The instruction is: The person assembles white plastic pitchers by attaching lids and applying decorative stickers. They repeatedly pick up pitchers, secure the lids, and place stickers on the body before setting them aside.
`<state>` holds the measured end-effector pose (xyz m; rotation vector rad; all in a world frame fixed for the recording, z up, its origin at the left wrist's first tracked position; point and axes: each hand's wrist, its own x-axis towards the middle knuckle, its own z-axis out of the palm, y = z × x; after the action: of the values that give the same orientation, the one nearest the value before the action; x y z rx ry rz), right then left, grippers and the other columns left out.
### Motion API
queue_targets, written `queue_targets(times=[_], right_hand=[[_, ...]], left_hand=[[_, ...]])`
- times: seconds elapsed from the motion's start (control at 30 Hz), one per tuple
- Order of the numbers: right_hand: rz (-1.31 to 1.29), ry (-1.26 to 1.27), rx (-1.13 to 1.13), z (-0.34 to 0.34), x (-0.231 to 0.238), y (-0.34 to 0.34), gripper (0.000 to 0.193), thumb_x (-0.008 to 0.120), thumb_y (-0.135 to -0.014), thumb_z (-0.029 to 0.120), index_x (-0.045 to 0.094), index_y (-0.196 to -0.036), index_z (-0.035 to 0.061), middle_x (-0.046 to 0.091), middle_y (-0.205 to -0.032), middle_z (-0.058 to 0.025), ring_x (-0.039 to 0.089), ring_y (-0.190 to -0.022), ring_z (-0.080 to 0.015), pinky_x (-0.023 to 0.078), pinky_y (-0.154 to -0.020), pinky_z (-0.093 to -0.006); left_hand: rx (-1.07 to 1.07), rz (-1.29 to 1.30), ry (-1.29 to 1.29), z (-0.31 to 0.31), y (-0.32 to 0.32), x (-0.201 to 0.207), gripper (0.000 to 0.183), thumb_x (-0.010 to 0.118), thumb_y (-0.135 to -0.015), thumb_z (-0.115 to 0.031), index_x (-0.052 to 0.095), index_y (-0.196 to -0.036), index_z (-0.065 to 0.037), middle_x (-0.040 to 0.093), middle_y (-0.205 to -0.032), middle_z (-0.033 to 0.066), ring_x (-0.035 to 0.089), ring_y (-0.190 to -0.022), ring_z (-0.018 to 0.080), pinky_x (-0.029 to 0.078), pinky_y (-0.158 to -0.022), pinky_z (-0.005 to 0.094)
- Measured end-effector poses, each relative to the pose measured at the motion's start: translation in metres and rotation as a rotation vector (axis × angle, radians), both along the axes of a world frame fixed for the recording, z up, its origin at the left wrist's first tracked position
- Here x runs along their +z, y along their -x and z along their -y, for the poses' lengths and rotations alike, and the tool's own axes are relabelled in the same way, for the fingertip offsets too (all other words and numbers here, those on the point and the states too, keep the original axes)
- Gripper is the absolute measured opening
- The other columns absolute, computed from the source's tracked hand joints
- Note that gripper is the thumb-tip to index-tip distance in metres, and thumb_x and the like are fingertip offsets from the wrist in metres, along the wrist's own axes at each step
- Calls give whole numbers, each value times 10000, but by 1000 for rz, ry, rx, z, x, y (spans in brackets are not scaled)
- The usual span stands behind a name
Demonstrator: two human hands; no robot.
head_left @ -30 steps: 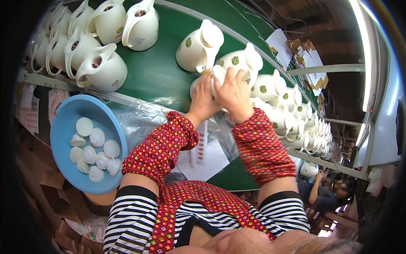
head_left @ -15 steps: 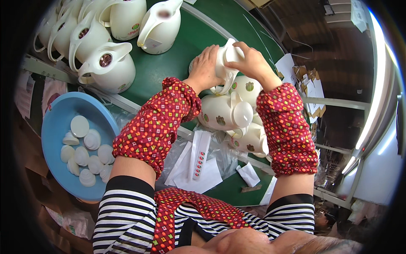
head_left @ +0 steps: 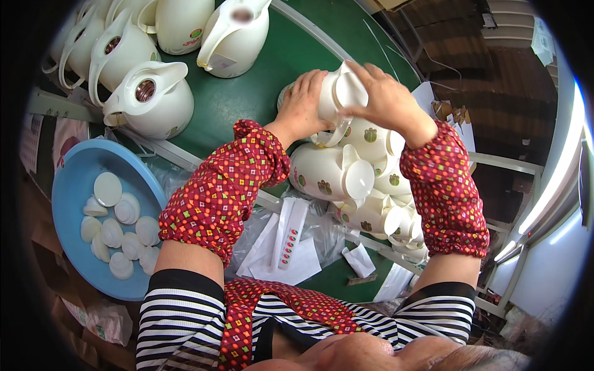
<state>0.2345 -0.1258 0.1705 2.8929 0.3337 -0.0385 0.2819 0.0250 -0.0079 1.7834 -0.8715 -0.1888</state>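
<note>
A cream-white vacuum jug [head_left: 328, 102] lies tilted on the green table, its top toward the right. My left hand [head_left: 300, 111] wraps round its body beside the handle, holding it steady. At the jug's top, my right hand [head_left: 390, 102] spans the white lid [head_left: 352, 89], thumb on the near side and fingers on the far side; these fingers are slightly blurred. Right below, another lidded jug [head_left: 322, 173] lies on its side, with several more jugs stacked beyond it to the right, partly behind my right forearm.
Several lidless jugs [head_left: 151, 99] stand at the far left. A blue basin [head_left: 68, 229] at left holds several white lids [head_left: 120, 264]. Near me lie white papers [head_left: 297, 263], clear plastic film and a small white packet [head_left: 359, 260]. A metal rail [head_left: 179, 154] edges the table.
My right hand has turned about the lid and swung slightly right, its fingers spreading wider. My left hand stays on the jug. The view has shifted a little, showing more lying jugs at right.
</note>
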Motion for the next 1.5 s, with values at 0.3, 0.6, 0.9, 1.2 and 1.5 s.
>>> queue_targets(times=[0.3,0.6,0.9,1.2,1.5], right_hand=[[-147,-76,-95,-5,5,-7,674,754,-903,480,602,-1307,-37,742,-896,-251,735,-872,-455,606,-821,-469],[-257,-99,-309,-17,-2,-8,833,864,-810,355,478,-1505,109,536,-1449,-258,619,-1253,-415,540,-1020,-481],[-174,228,-165,-14,-38,12,566,699,-961,391,526,-1441,148,585,-1201,-255,723,-899,-396,615,-676,-444],[67,-65,183,19,-45,9,634,678,-932,537,548,-1359,87,550,-1303,-179,708,-941,-384,622,-752,-420],[286,-7,-727,-51,-83,2,607,647,-958,520,591,-1296,20,630,-1096,-261,703,-1008,-418,603,-703,-480]], left_hand=[[0,-20,-8,-1,1,-1,1156,951,-634,-242,282,-1559,-63,364,-1580,178,317,-1510,390,325,-1229,541],[0,-4,7,0,1,-2,1135,929,-637,-213,281,-1556,-56,374,-1567,203,343,-1489,408,326,-1236,510],[-13,-33,30,2,5,-6,1147,945,-620,-253,298,-1550,-75,371,-1574,168,312,-1515,391,309,-1233,560],[17,18,59,7,5,-9,1139,936,-626,-261,302,-1555,-80,389,-1560,185,334,-1500,400,321,-1234,534],[76,95,68,13,10,-26,1108,930,-626,-270,327,-1535,-81,428,-1543,160,389,-1462,380,361,-1196,510]])
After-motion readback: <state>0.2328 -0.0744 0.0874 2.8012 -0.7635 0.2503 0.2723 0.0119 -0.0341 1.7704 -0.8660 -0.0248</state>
